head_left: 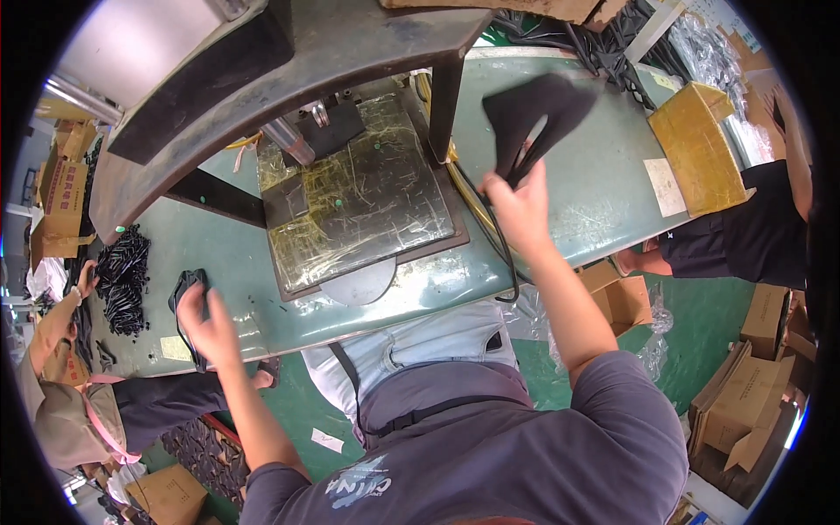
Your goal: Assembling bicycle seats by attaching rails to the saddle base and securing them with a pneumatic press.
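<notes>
At two o'clock the right hand point(518, 203) pinches a black flip-flop point(534, 118) in a closed grip, raised clear of the press plate point(359, 201), while at nine o'clock the left hand point(206, 325) closes on a second flip-flop point(185, 293) lying flat on the green worktop point(595, 175).

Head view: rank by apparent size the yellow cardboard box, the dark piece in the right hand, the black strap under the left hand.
1. Yellow cardboard box
2. Dark piece in the right hand, raised nearer the camera, so unsure
3. Black strap under the left hand
</notes>
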A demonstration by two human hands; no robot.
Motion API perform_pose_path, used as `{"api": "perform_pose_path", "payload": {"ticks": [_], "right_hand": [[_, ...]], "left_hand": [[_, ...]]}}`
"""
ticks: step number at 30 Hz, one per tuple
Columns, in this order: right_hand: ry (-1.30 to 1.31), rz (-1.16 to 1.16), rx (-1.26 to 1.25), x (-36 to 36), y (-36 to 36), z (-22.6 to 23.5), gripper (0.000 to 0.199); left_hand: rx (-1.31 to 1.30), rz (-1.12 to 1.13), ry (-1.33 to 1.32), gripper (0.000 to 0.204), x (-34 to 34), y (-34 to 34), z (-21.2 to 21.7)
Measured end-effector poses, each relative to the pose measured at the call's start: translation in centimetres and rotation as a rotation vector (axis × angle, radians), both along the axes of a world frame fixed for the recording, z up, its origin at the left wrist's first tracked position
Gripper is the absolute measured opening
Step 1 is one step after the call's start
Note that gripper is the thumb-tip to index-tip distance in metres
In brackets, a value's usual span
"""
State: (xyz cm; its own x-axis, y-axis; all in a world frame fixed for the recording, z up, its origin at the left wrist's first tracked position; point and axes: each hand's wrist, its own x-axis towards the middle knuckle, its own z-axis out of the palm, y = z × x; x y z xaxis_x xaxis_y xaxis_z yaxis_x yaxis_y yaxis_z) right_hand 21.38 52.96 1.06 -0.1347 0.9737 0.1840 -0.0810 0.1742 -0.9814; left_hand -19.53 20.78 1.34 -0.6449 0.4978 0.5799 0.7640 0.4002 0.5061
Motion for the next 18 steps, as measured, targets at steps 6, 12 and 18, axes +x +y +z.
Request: {"api": "perform_pose_path", "payload": {"ticks": [6, 12, 18], "right_hand": [[-0.326, 0.033, -0.136, 2.1, 9.0, 2.2, 0.059], [0.012, -0.126, 0.073, -4.6, 13.6, 1.2, 0.073], [-0.014, -0.153, 0.373, -4.2, 5.0, -0.2, 0.048]], "left_hand": [[-0.509, 0.420, 0.191, 0.088, -8.2, -9.6, -1.7], [-0.554, 0.396, -0.167, 0.094, -11.9, -10.9, -3.8], [-0.259, 0.281, -0.368, 0.064, -7.8, -11.0, -4.6]]}}
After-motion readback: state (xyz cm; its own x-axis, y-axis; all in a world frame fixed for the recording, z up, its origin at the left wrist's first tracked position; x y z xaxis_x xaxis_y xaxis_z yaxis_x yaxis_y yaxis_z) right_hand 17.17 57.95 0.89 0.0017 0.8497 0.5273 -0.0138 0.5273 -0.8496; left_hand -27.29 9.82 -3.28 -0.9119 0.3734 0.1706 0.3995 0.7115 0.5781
